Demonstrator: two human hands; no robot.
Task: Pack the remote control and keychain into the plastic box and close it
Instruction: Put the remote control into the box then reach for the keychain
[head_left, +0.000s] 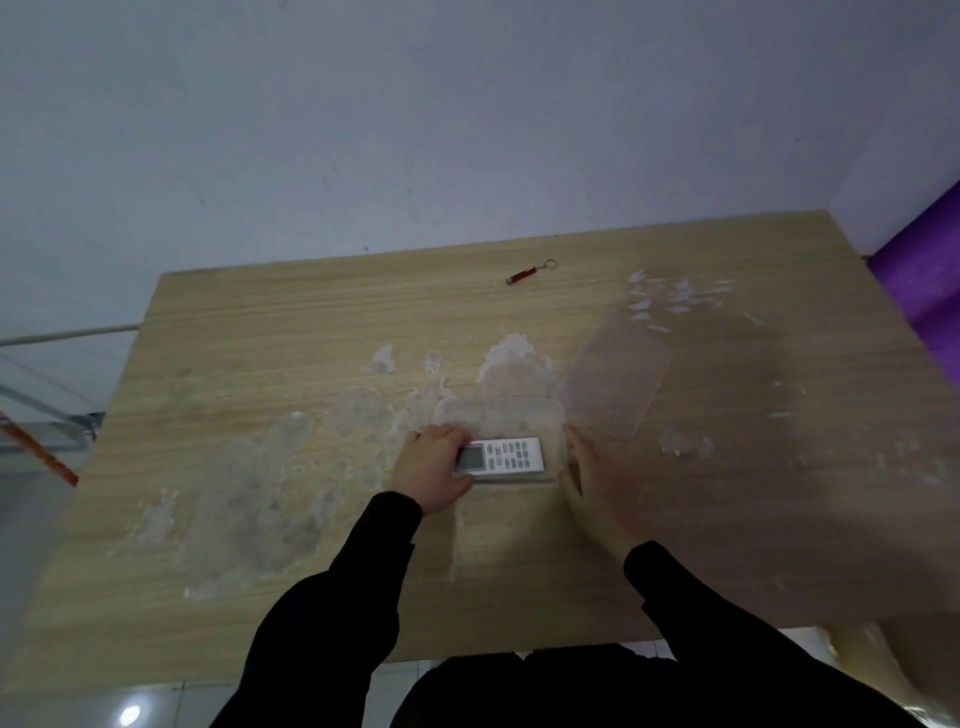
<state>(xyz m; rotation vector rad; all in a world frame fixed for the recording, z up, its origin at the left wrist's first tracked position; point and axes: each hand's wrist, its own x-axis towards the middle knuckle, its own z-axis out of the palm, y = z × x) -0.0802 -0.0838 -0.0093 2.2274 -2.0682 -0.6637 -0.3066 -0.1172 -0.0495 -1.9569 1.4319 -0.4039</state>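
A white remote control (506, 456) lies inside the clear plastic box (501, 410) near the middle of the wooden table (291, 332). My left hand (434, 467) grips the remote's left end, over its screen. My right hand (592, 483) rests against the box's right side with fingers spread. The clear lid (615, 379) lies flat on the table just right of and behind the box. A red keychain (524, 274) with a metal ring lies far back near the table's rear edge.
The tabletop carries white peeled patches (511, 358) and scraps (675, 296). A grey wall stands behind the table. A purple object (919, 270) is at the far right. Tiled floor shows below the front edge.
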